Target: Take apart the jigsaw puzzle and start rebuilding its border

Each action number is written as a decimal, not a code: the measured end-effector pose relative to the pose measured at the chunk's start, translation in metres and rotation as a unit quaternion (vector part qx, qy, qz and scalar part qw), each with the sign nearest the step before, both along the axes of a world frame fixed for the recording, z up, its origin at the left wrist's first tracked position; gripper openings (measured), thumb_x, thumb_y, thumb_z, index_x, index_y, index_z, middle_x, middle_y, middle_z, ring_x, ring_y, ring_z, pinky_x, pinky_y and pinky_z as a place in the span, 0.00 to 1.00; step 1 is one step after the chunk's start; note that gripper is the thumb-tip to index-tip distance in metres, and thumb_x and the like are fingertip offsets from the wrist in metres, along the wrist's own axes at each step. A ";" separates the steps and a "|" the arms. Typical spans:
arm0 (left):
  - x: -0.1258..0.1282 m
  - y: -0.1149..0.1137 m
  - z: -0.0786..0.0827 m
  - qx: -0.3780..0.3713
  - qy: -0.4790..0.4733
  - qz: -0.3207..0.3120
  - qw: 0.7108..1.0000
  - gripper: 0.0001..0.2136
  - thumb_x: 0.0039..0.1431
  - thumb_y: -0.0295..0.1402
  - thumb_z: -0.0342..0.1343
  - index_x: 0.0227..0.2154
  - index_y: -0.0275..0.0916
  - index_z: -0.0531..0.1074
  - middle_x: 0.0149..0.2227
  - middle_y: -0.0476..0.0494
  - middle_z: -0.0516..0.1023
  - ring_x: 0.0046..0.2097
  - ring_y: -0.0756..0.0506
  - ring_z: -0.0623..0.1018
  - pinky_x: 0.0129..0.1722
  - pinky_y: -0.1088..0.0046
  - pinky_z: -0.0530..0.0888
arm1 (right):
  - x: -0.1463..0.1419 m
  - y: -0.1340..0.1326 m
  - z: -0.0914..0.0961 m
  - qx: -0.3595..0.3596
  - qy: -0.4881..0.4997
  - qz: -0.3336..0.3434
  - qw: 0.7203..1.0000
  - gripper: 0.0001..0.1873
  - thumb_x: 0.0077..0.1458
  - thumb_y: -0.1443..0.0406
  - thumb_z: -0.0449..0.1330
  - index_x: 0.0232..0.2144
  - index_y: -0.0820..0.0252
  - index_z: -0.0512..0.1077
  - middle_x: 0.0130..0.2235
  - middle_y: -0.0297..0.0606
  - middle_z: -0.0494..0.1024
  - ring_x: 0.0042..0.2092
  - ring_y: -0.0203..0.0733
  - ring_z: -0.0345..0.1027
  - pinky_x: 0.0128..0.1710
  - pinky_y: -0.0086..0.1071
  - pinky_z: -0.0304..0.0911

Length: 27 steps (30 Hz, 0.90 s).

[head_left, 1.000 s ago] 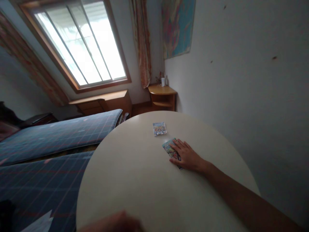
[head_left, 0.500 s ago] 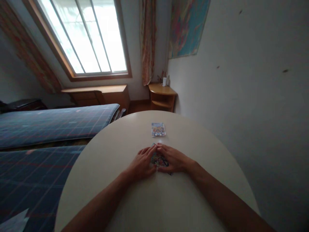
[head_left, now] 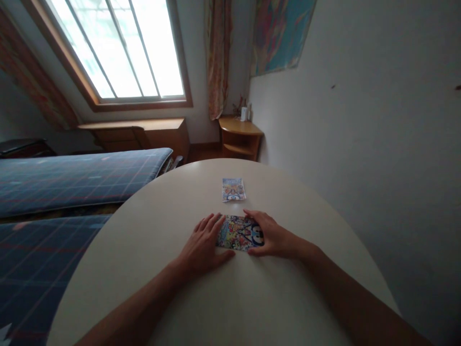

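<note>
A colourful rectangular picture point(head_left: 236, 233), thin and printed with crowded cartoon figures, lies flat on the round cream table point(head_left: 201, 307). Whether it is one sheet or joined pieces cannot be made out. My left hand point(head_left: 205, 242) rests at its left end, fingers spread along the edge and thumb stretched out by the near side. Around the right end curves my right hand point(head_left: 268, 235), with fingers at the far edge and thumb at the near edge. Beyond them lies a smaller printed sheet point(head_left: 234, 190) with a similar design, touched by neither hand.
Past the table's left edge is a bed with blue plaid mattresses point(head_left: 79, 178). A wooden desk point(head_left: 165, 125) stands under the window, and a corner shelf point(head_left: 241, 127) stands beyond the table. The white wall point(head_left: 353, 182) runs along the right.
My hands have drawn apart from touching fingertips, left hand to the left and right hand to the right. The picture they mostly covered now shows between them. The view has shifted slightly.
</note>
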State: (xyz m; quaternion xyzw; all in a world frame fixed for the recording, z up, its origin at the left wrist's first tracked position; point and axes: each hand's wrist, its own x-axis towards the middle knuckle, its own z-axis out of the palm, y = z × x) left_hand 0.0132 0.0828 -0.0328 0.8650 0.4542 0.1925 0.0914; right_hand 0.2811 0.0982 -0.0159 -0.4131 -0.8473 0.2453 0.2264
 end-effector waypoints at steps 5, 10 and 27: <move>-0.002 -0.003 -0.001 -0.024 -0.016 0.008 1.000 0.43 0.50 0.47 0.63 0.65 0.37 0.53 0.66 0.32 0.60 0.67 0.33 0.58 0.65 0.49 0.58 | -0.005 -0.006 0.000 -0.034 0.045 0.026 0.998 0.55 0.40 0.58 0.73 0.66 0.55 0.53 0.59 0.48 0.63 0.61 0.55 0.58 0.62 0.49 0.53; -0.006 -0.006 0.001 -0.031 -0.032 -0.003 0.999 0.44 0.48 0.44 0.65 0.66 0.40 0.52 0.64 0.33 0.61 0.66 0.33 0.60 0.64 0.49 0.61 | -0.011 -0.006 -0.003 -0.029 0.060 0.061 0.996 0.52 0.40 0.56 0.73 0.64 0.56 0.56 0.60 0.48 0.61 0.62 0.54 0.55 0.64 0.47 0.53; -0.003 0.004 -0.002 -0.043 -0.110 -0.027 0.993 0.35 0.52 0.41 0.64 0.62 0.43 0.59 0.57 0.36 0.67 0.58 0.36 0.68 0.59 0.53 0.68 | -0.019 -0.005 -0.006 0.044 0.072 0.048 0.995 0.39 0.50 0.61 0.68 0.62 0.53 0.60 0.61 0.48 0.64 0.63 0.51 0.58 0.62 0.48 0.57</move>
